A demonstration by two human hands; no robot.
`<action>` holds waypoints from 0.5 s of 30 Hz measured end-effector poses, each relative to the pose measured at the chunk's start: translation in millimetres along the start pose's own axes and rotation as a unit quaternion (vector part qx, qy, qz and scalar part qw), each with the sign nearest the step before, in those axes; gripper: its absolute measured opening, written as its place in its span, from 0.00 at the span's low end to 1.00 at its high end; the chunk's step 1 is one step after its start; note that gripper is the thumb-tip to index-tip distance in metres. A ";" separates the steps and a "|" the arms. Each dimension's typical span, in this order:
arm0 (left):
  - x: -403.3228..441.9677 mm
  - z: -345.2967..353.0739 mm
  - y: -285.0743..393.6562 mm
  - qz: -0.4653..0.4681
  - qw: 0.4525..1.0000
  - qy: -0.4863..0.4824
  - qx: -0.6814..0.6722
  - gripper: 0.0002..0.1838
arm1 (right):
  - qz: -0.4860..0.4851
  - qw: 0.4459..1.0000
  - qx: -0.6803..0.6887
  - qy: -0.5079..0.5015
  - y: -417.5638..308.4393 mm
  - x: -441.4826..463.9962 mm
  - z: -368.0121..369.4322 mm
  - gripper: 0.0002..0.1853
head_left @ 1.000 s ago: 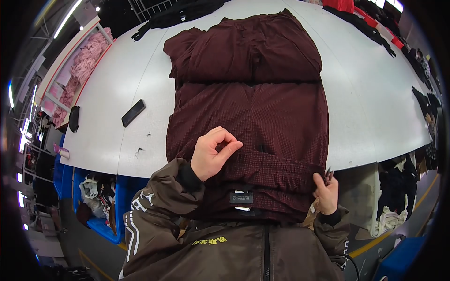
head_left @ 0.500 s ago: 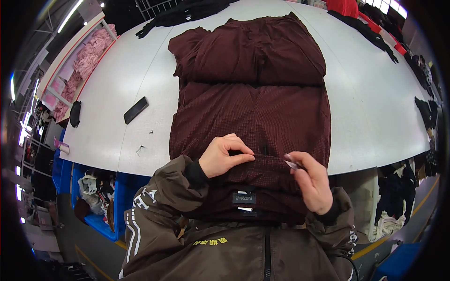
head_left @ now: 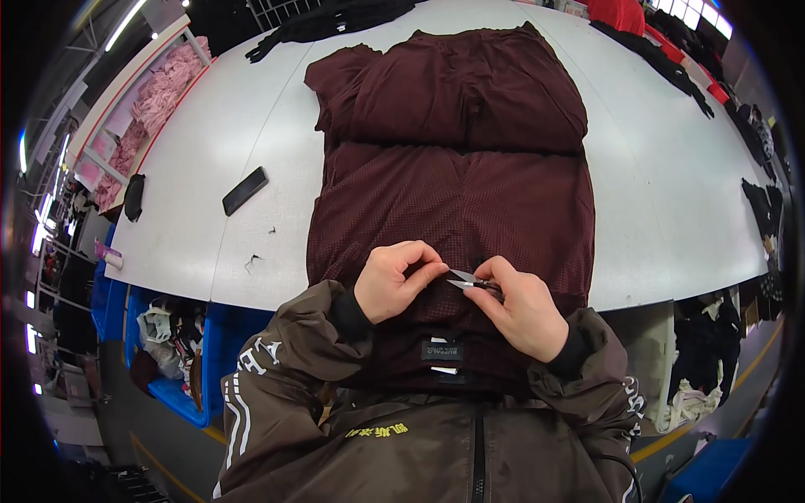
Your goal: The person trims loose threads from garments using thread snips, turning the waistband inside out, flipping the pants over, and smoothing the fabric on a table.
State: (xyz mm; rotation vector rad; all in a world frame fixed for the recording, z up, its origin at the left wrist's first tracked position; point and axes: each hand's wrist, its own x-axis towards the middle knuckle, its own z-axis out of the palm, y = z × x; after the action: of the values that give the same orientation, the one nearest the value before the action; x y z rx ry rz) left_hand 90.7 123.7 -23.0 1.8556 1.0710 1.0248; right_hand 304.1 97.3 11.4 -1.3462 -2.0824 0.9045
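Note:
Maroon pants (head_left: pixel 453 197) lie in front of me, with a dark waistband label (head_left: pixel 442 351) close to my body. My left hand (head_left: pixel 398 279) is over the front of the pants, thumb and forefinger pinched together; whatever is between the fingertips is too small to make out. In my right hand (head_left: pixel 524 308) I hold small thread snips (head_left: pixel 470 282). Their pointed blades are apart and face left, right by the left fingertips.
A black phone (head_left: pixel 245 191) and loose thread scraps (head_left: pixel 252 264) lie left on the white table (head_left: pixel 662 218). Blue bins (head_left: pixel 225 352) with cloth stand below its left edge. Black garments (head_left: pixel 335 23) lie along the far edge, and pink cloth (head_left: pixel 172 92) fills a shelf at left.
My right hand has moved left with the snips, bringing the blades to the left fingertips. The left hand stays pinched at nearly the same spot.

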 end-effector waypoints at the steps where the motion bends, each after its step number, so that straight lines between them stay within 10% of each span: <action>1: 0.4 -0.4 0.9 0.001 1.000 0.000 0.000 0.04 | -0.001 1.000 0.000 0.001 -0.2 2.0 1.5 0.09; 5: 3.7 -1.8 4.9 0.089 0.991 -0.009 0.104 0.02 | -0.051 0.994 -0.092 -0.008 0.2 9.5 7.9 0.07; 10: 3.4 -45.3 3.6 -0.040 0.988 0.116 -0.098 0.02 | 0.058 0.922 0.383 0.028 1.6 -16.4 -33.5 0.11; 13: -7.2 -77.7 -26.2 -0.006 0.995 0.097 0.038 0.05 | 0.044 0.948 0.273 0.160 49.0 -45.5 -46.6 0.13; 15: -29.5 -76.5 -32.7 -0.044 0.967 0.019 0.250 0.12 | 0.008 0.946 -0.127 0.297 88.1 -65.5 -32.2 0.16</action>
State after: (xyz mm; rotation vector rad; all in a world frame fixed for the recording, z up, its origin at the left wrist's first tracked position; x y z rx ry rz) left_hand 2.6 124.9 -29.0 2.1579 1.5282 0.7858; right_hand 404.4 71.2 -37.2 -1.5286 -1.7419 0.1835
